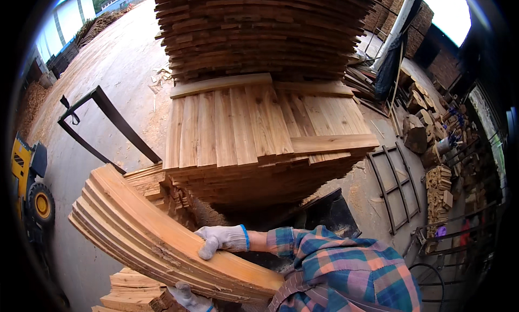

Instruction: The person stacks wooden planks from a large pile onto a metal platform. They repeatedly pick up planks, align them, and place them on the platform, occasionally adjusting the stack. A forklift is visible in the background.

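Observation:
A thick bundle of long wooden boards (146, 217), stacked on one another, slants from the left toward my body at the lower right. My right hand (224, 240), in a light knit glove with a blue cuff, grips its far upper side, thumb over the top board. Low at the near side, my gloved left hand (190, 297) holds the bundle's lower edge; part of that hand is cut off by the frame. In front stands a big stack of boards (232, 123), topped by a row of planks laid side by side. One crosswise board (335, 143) lies at its right front.
A taller wood stack (259, 34) rises behind. Shorter boards (132, 290) are piled below the bundle. At left stand a dark metal frame (121, 120) and a yellow wheeled machine (32, 188). A metal rack (394, 188) lies on the ground at right, near logs (415, 132).

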A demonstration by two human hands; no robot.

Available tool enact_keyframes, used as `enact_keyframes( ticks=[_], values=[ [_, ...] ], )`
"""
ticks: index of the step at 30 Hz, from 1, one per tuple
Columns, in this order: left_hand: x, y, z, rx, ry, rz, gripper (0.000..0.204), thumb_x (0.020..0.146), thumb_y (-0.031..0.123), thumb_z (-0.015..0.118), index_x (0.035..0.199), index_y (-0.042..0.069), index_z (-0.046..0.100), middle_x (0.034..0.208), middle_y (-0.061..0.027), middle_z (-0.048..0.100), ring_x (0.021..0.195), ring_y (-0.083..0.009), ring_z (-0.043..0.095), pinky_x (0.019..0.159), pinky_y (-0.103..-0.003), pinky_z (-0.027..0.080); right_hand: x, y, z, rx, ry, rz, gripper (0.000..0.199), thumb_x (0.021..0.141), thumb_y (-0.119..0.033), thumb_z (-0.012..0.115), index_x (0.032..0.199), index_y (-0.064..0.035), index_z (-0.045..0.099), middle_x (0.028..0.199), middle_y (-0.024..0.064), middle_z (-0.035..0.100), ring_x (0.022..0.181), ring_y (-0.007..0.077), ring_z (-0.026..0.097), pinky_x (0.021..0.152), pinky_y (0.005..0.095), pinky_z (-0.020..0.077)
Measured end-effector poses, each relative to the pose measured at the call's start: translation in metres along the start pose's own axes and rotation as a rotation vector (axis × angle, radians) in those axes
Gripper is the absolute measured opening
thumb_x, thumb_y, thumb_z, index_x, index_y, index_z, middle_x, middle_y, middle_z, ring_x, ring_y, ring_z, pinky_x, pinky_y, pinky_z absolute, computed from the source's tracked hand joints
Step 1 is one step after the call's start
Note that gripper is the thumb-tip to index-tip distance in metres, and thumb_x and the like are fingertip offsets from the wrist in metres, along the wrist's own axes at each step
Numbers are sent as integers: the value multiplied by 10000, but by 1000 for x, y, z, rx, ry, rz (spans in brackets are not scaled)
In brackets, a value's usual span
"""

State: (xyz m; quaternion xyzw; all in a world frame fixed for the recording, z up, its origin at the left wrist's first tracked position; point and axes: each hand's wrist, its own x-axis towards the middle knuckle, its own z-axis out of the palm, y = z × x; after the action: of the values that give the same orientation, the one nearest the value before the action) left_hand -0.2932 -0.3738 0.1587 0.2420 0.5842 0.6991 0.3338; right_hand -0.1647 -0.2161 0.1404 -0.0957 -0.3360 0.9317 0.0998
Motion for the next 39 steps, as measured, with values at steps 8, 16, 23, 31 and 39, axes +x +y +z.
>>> enact_keyframes(
  ticks=[8,16,23,31,39],
  values=[
    [42,-70,342,-199,-619,-325,627,898,286,682,1380,0,399,1235,-143,584,1057,-270,616,891,-387,539,-273,-170,-177,-20,546,-393,833,621,-352,875,1257,76,548,1166,138,657,999,189,649,896,303,525],
    [65,-193,599,131,-710,-696,542,757,303,813,1132,-31,609,938,-128,677,874,-216,670,713,-328,544,-497,-257,-321,-150,1307,-469,430,800,-298,752,1055,27,630,883,79,671,764,185,675,683,314,571],
    [113,-227,594,786,-697,-269,631,683,410,827,1136,6,652,986,-158,721,908,-262,686,810,-362,503,-627,-251,-406,-195,1507,-403,268,795,-186,744,953,29,720,864,131,720,681,204,681,659,324,574],
    [114,-173,598,1329,-536,-6,559,689,463,777,883,-39,626,841,-240,681,793,-387,658,711,-447,501,-610,-249,-405,-175,1537,-378,319,769,-223,767,956,21,683,772,96,689,596,202,665,570,334,570],
    [129,-208,583,1260,-649,98,793,734,295,801,1358,-48,452,1088,-283,656,919,-415,666,782,-405,546,-609,-246,-401,-130,1565,-430,240,808,-193,730,930,13,711,827,104,705,665,188,673,644,310,568]
  ],
)
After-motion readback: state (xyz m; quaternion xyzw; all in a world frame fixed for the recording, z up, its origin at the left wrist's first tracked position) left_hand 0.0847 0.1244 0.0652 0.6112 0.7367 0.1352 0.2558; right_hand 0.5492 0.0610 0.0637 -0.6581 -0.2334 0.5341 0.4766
